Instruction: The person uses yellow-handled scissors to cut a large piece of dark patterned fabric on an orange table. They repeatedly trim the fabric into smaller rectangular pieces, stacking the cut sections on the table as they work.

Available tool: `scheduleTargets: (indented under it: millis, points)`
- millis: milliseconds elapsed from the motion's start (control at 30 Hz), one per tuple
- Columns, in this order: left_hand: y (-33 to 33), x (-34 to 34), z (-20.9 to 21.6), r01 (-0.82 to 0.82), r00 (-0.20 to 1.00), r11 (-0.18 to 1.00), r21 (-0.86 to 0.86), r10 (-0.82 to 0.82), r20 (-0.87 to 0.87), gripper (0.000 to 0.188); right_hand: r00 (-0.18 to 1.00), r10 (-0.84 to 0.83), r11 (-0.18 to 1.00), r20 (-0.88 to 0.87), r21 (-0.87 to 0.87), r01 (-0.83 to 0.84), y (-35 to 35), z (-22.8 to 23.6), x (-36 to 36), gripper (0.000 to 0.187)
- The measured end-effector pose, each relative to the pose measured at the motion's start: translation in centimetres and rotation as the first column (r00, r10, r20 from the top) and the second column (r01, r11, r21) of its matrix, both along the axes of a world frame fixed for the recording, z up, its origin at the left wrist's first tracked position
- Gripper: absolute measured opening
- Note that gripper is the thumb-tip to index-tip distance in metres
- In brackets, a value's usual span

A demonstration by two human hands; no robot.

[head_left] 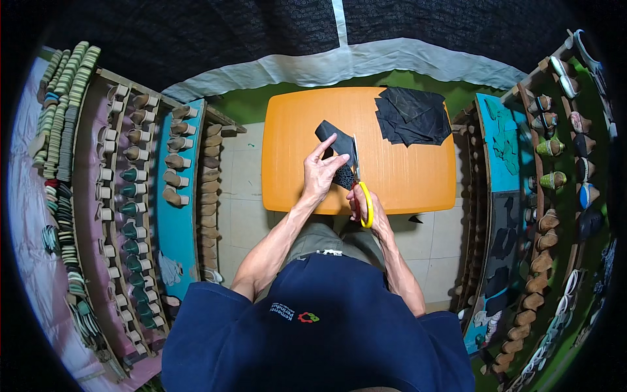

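My left hand [319,172] is closed on a black fabric piece [327,130], pinching it between thumb and fingers over the orange table [294,150]. A patterned black part of the piece hangs down beside the palm. In my right hand [367,207] are scissors [366,204] with yellow handles, my fingers wrapped round the loops. Their blades point away from me and run along the right edge of the fabric. Whether the blades touch or cut it, I cannot tell. A stack of black fabric pieces [413,116] lies at the table's far right corner.
Racks with shoe lasts [134,191] and shoes [550,147] stand on both sides. A blue panel [174,223] is at the left, another blue panel [490,121] at the right. Dark cloth with a pale lower band [287,68] hangs beyond the table. Tiled floor [238,189] surrounds the table.
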State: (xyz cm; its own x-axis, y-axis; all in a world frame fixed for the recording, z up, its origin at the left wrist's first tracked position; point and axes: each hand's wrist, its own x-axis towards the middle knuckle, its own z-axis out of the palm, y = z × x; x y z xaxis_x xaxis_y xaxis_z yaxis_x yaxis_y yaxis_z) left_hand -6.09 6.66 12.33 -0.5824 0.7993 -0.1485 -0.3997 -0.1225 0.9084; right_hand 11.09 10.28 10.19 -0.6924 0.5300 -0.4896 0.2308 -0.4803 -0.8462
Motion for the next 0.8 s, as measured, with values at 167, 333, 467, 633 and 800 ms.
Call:
scheduleTargets:
  millis: [167, 333, 467, 633, 800]
  points:
    - [0.1, 0.1, -0.6, -0.029, 1.0, 1.0, 0.002, 0.029, -0.01, 0.065, 0.999, -0.046, 0.998, -0.018, -0.047, 0.045, -0.3, 0.5, -0.2, 0.055]
    - [0.2, 0.8, -0.4, -0.081, 0.997, 0.997, 0.01, 0.081, 0.018, 0.065, 0.999, -0.049, 0.998, 0.003, -0.033, 0.049, -0.5, 0.0, -0.5, 0.052]
    - [0.4, 1.4, -0.3, -0.099, 0.995, 0.995, 0.033, 0.098, 0.025, 0.067, 0.996, -0.087, 0.995, -0.004, -0.05, 0.086, -0.6, -0.1, -0.7, 0.054]
    - [0.5, 1.7, -0.6, -0.127, 0.991, 0.991, 0.037, 0.124, 0.056, 0.068, 0.989, -0.151, 0.985, 0.003, -0.082, 0.151, -0.7, 0.3, -0.9, 0.054]
    - [0.7, 2.3, -0.4, -0.148, 0.987, 0.989, 0.014, 0.147, 0.073, 0.067, 0.982, -0.186, 0.979, -0.009, -0.081, 0.185, -1.0, 0.9, -1.3, 0.054]
